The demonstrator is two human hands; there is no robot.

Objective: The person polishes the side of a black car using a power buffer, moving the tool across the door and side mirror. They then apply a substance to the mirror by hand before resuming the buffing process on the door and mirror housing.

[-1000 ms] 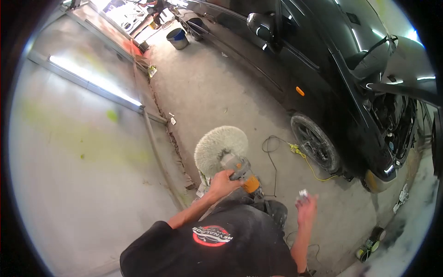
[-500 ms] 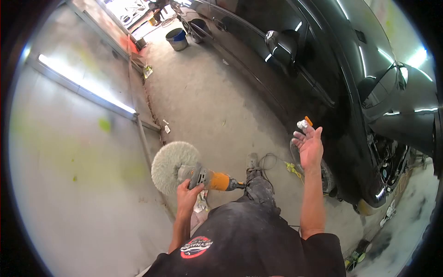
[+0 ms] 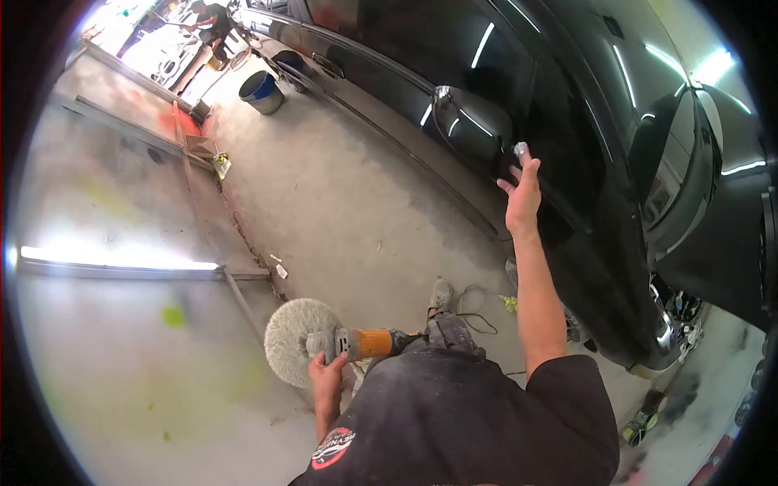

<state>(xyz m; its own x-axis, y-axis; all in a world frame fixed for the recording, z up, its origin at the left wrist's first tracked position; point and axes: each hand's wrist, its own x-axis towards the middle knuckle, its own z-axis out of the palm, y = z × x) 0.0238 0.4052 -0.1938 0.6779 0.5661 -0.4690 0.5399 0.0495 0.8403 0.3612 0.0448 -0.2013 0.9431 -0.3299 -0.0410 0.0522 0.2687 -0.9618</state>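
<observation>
Left hand is wrapped tight round the polisher, held low beside the black car, its woolly pad facing the floor and well clear of the paintwork. Right hand is up against the car's door by the mirror, fingers pinching a small pale object. A blue bucket sits beside the car's far end.

Head view, downward (near hands)
</observation>
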